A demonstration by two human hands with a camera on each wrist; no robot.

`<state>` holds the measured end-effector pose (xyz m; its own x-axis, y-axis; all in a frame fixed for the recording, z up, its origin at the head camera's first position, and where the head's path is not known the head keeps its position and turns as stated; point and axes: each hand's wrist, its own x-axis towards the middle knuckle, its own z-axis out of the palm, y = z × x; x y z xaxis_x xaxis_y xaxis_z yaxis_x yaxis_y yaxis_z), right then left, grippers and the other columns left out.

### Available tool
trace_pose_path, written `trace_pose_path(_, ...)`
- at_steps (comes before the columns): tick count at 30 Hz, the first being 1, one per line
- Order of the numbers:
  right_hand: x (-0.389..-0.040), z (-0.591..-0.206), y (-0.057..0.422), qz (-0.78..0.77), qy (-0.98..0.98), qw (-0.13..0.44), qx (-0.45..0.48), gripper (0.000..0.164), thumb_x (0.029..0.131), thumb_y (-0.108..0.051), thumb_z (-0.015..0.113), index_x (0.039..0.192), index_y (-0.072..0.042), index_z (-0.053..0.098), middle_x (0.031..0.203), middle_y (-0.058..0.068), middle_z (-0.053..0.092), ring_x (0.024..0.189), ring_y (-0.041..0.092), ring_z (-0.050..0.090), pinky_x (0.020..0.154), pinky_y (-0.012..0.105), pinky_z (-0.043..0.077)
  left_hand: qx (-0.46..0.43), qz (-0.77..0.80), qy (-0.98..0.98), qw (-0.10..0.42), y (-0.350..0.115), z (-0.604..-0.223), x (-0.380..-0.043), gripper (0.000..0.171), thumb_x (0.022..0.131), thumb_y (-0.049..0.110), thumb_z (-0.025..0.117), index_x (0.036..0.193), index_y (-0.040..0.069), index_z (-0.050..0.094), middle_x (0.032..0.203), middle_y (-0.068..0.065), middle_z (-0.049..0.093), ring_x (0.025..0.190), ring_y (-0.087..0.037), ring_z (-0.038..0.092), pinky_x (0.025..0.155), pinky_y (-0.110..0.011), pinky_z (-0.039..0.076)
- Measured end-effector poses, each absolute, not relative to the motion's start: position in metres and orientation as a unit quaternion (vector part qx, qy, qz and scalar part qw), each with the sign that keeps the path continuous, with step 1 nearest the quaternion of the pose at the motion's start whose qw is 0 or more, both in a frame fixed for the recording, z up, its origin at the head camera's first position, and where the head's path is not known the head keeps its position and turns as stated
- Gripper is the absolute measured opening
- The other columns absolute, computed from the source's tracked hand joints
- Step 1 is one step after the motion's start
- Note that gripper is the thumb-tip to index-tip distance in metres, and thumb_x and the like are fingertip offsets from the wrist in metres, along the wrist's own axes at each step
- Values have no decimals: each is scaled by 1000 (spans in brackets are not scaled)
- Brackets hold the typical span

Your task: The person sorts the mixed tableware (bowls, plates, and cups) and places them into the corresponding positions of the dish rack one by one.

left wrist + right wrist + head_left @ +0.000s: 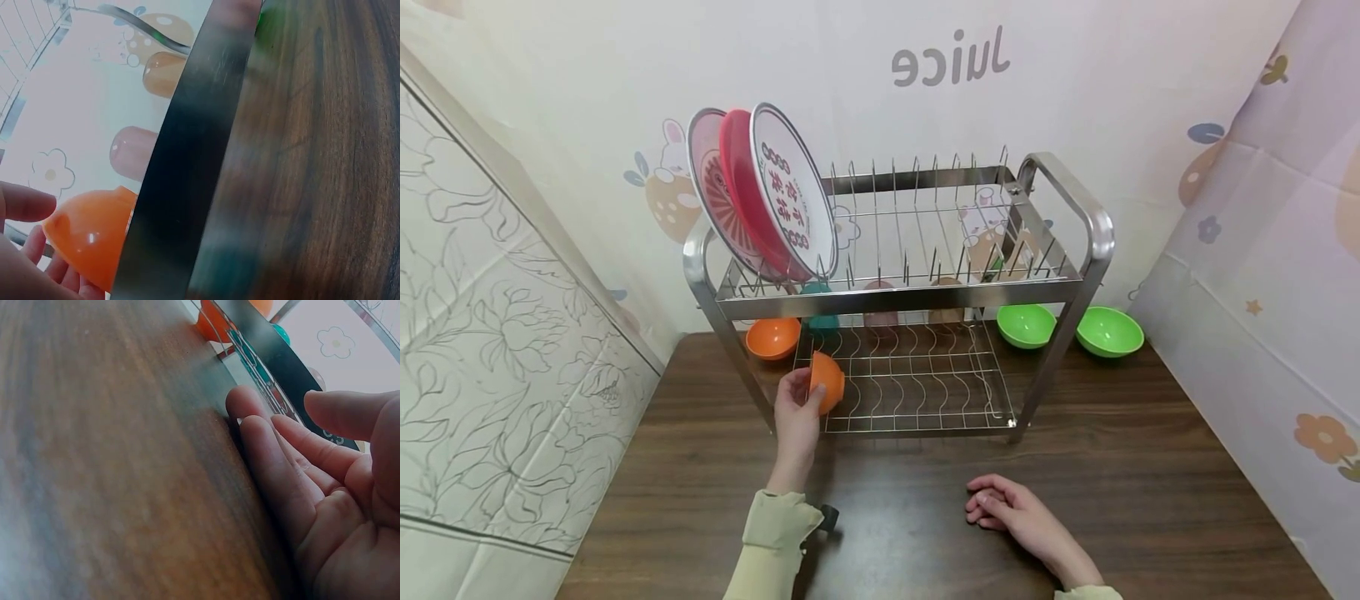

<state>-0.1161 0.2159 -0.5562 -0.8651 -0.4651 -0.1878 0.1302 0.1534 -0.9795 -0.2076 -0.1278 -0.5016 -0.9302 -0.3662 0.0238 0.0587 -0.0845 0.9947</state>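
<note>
My left hand (797, 417) pinches an orange bowl (827, 383) by its rim, thumb on one side and fingers on the other. The bowl is tipped on its side at the left end of the lower wire tier (917, 392) of a metal dish rack (895, 300). The left wrist view shows the same orange bowl (94, 234) beside the rack's dark front bar (187, 150). On the table in front of the rack rests my right hand (1011, 512), fingers loosely curled with nothing in them, as the right wrist view also shows.
Red and white plates (797, 192) lean at the upper tier's left. Behind the lower tier stand teal (822, 308), pink (880, 304) and brown (946, 302) cups. Another orange bowl (772, 337) sits at the left; green bowls (1026, 325) (1108, 332) stand at the right.
</note>
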Motion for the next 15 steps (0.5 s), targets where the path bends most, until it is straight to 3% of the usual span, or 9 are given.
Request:
trace_pose_path(5,-116,-556,216,-641,722,229,-120,37,106,-15,48,128,15,47,107,23,63,96,22,68,82,29,56,99,-700,-690,159,-127,-494,-204,46,94,-2,64,138,3,49,142,-12,47,129,-33,45,107,-50,40)
trace_pose_path(10,-115,-556,216,-644,721,227,-121,36,106,-13,47,128,16,47,107,24,63,95,21,68,82,29,56,88,-680,-708,167,-126,-485,-199,48,95,5,65,140,7,49,146,-9,45,136,-32,40,114,-50,30)
trace_pose_path(15,-116,-556,216,-650,715,227,-124,36,107,-12,46,128,17,45,107,24,63,95,22,68,81,29,56,49,-688,-698,192,-123,-468,-186,42,96,1,63,136,-1,51,142,-18,51,133,-33,44,114,-50,28)
